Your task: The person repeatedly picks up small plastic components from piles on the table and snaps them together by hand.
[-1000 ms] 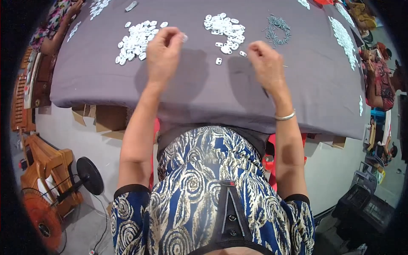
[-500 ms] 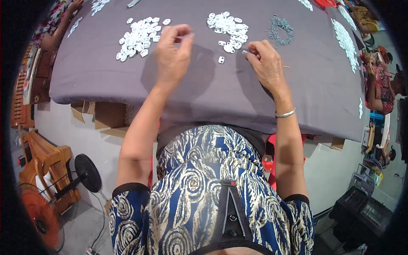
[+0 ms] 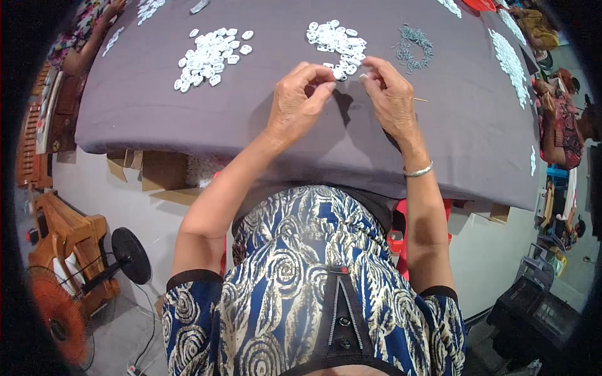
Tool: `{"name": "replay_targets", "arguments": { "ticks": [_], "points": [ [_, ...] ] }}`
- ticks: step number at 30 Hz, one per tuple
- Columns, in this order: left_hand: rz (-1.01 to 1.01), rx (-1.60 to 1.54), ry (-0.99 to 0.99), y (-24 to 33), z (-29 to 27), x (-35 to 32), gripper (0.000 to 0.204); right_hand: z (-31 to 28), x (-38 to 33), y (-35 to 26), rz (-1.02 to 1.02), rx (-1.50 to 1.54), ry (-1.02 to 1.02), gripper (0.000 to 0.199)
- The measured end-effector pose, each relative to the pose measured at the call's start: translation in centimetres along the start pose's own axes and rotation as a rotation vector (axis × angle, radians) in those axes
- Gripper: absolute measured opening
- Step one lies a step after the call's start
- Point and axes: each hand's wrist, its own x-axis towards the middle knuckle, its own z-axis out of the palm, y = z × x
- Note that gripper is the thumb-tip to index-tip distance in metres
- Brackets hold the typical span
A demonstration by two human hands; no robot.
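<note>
Left hand point(image 3: 298, 103) has swung right, now at the near edge of the middle white-piece pile point(image 3: 337, 41). Thumb and forefinger together; can't tell if loaded. Right hand point(image 3: 393, 97) seems to pinch a small white piece point(image 3: 364, 78), just below the grey pin-like parts point(image 3: 411, 61) on the surface point(image 3: 157, 119).

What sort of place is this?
Probably an informal workroom, perhaps in a home: heaps of small white pieces and a ring of grey bits lie on a cloth-covered table, with an orange fan nearby.

Wooden furniture point(image 3: 94, 230) stands at left — grey floor point(image 3: 127, 313) beneath.
</note>
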Motion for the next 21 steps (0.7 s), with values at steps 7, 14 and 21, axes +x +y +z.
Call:
{"name": "replay_targets", "arguments": {
  "ticks": [7, 14, 21],
  "points": [
    [0.032, -0.068, -0.012, 0.2, 0.8, -0.7, 0.03, 1.1, -0.7, -2.0, 0.26, 0.656, -0.068, 0.011],
    [0.009, -0.102, 0.011, -0.2, 0.5, -0.5, 0.026, 1.9, -1.2, -2.8, 0.344, 0.679, -0.079, 0.008],
    [-0.041, -0.223, 0.004, -1.0, 0.4, -0.4, 0.021, 1.8, -1.3, -2.7, 0.362, 0.649, -0.083, 0.009]
  ]
}}
